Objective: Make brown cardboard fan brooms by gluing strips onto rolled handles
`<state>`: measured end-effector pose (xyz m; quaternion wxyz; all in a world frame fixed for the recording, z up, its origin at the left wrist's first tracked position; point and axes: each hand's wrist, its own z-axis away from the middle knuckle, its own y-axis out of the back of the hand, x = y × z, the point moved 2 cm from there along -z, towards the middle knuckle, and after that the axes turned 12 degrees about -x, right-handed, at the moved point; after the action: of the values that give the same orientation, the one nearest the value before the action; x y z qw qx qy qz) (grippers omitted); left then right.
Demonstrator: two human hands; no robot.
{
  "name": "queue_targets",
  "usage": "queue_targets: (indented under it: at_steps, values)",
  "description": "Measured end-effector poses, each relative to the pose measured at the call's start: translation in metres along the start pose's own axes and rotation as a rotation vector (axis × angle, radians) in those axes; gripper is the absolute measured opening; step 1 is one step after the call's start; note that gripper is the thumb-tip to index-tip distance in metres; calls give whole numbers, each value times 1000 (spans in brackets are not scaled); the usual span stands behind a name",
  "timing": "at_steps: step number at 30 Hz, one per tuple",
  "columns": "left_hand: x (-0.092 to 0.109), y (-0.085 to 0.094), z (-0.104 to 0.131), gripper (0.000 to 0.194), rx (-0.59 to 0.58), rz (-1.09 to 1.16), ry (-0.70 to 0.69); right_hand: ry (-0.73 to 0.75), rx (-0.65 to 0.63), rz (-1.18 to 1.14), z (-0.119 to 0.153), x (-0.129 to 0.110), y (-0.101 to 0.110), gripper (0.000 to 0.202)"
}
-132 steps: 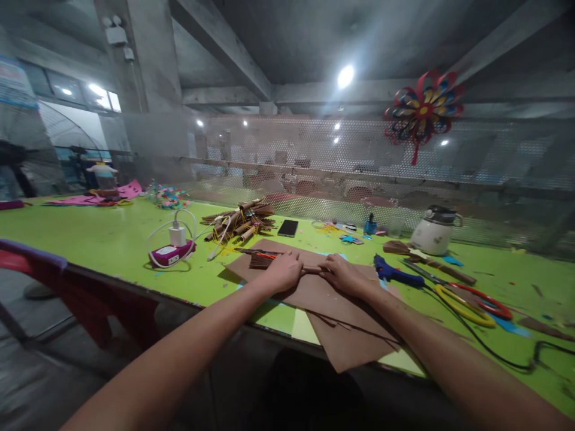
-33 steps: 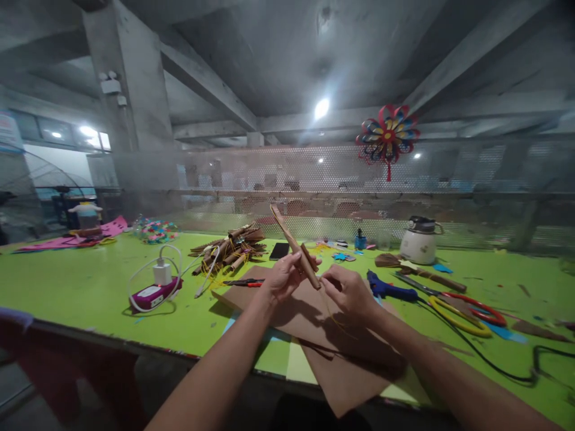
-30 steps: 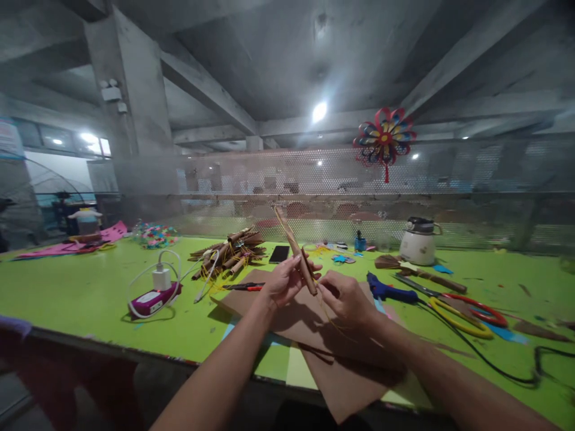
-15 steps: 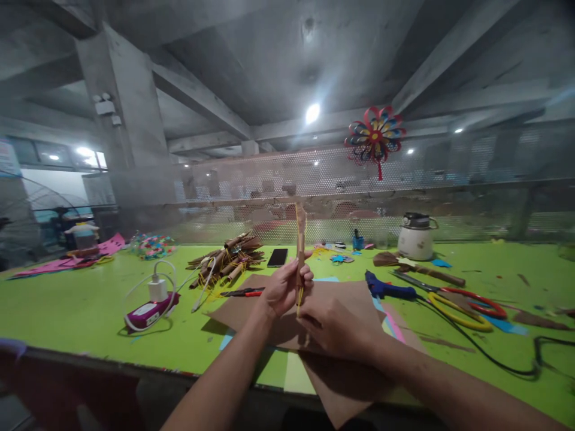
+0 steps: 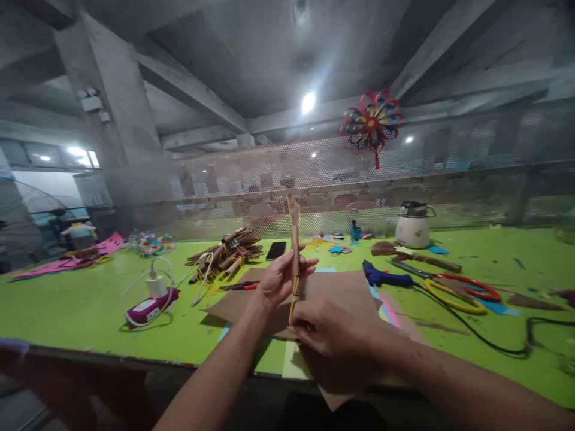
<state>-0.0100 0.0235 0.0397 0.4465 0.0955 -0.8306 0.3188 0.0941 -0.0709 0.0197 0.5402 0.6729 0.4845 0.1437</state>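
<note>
My left hand [image 5: 279, 279] is closed around a thin brown paper roll [image 5: 295, 242], held upright over the table. Yellow string [image 5: 294, 291] runs along the roll and down from its lower end. My right hand [image 5: 321, 323] pinches the lower end of that string, below and to the right of my left hand. Under both hands lies a sheet of brown paper [image 5: 345, 291], with coloured sheets partly showing beneath it. Behind my left hand is a pile of similar brown rolls [image 5: 227, 254] with yellow string among them.
Red-handled pliers [image 5: 240, 286] and a phone [image 5: 275, 251] lie left of centre. A purple power strip [image 5: 150, 308] with a white cable sits farther left. To the right are a blue glue gun [image 5: 386, 276], large scissors [image 5: 453, 290] and a white flask [image 5: 412, 227].
My right hand has drawn slightly down and left, and more string shows between the hands. The roll now tilts a little to the left. The view has shifted slightly.
</note>
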Motion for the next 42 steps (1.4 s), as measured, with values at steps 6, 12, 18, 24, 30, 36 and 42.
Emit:
queue_targets:
  at_steps: [6, 12, 18, 24, 30, 36, 42]
  values:
    - [1, 10, -1, 19, 52, -11, -95, -142, 6, -361, -4, 8, 3, 14]
    - [6, 22, -2, 16, 110, -20, -169, -290, 231, -91, -1, 28, 11, 33]
    - [0, 15, -5, 18, 103, -126, -154, -163, 429, 36, -2, 23, 17, 16]
    - [-8, 0, -9, 28, 65, -268, -112, -277, 451, 96, -6, 40, 3, 6]
    - [-14, -5, -9, 35, 56, -354, -93, -339, 452, 62, -9, 57, 2, 10]
    - [-16, -6, -11, 27, 95, -421, -89, -379, 460, -57, -10, 58, 3, 16]
    - [-14, 1, -11, 25, 139, -415, -140, -472, 487, -320, -10, 56, 7, 7]
